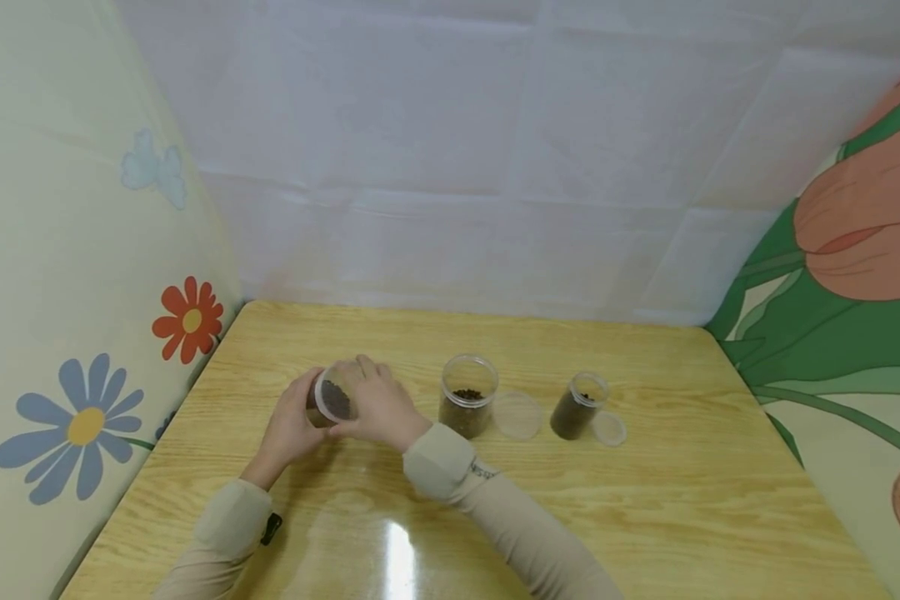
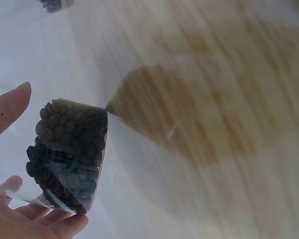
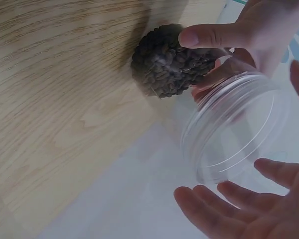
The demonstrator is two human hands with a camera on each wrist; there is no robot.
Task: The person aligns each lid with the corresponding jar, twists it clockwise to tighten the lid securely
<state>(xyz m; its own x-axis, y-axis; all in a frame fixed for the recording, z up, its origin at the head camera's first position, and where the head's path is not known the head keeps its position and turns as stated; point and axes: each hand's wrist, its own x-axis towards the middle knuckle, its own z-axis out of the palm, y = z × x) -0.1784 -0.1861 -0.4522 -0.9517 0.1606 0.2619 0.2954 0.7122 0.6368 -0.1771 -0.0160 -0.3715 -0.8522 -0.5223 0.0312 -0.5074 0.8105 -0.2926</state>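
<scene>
Near the left of the table, my left hand (image 1: pixel 288 429) grips a clear jar (image 1: pixel 335 402) part filled with dark beans, tilting it. In the left wrist view, its thumb and fingers lie around the jar's wall, beside the beans (image 2: pixel 72 149). My right hand (image 1: pixel 382 408) is at the jar's top end. The right wrist view shows the right hand's fingers (image 3: pixel 249 199) spread about the jar's clear round rim (image 3: pixel 234 132); contact is hard to tell. Whether a lid covers that end, I cannot tell.
To the right, a wide clear jar (image 1: pixel 465 417) of dark contents stands uncovered beside a clear lid (image 1: pixel 517 417). Farther right is a narrower jar (image 1: pixel 570 418), with a smaller lid (image 1: pixel 610 428) near its base. White cloth (image 1: pixel 435 233) hangs behind the wooden table (image 1: pixel 682 500).
</scene>
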